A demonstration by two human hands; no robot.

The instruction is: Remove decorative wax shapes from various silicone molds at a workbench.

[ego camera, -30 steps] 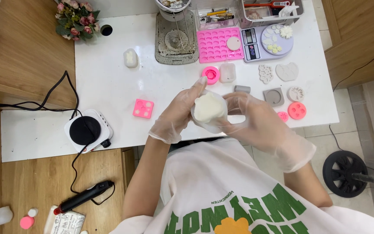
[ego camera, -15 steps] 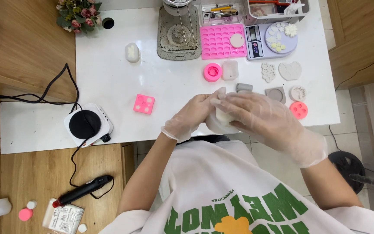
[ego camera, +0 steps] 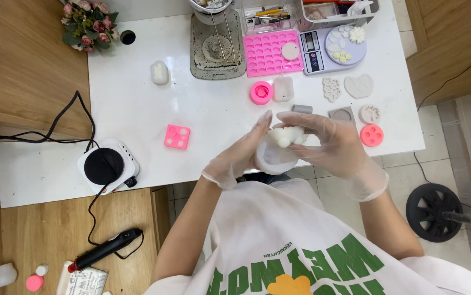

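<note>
While left hand [ego camera: 242,153] cups a soft mould [ego camera: 272,157], right hand [ego camera: 328,143] pinches its lumpy (white) cast [ego camera: 285,136].

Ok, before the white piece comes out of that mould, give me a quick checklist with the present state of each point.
1. Left hand supports the soft white mould: ok, it cups the mould from the side.
2. Right hand has hold of the white cast piece: ok, its fingers lie over the piece.
3. Both hands gloved: ok, clear gloves show on each.
4. Piece fully free of the mould: cannot tell, the join is hidden by the fingers.
5. Bare table ahead to set things down: ok, open white surface between the pink square mould and the hands.
6. Hot plate away from the hands: ok, it sits well off to one side.
</note>
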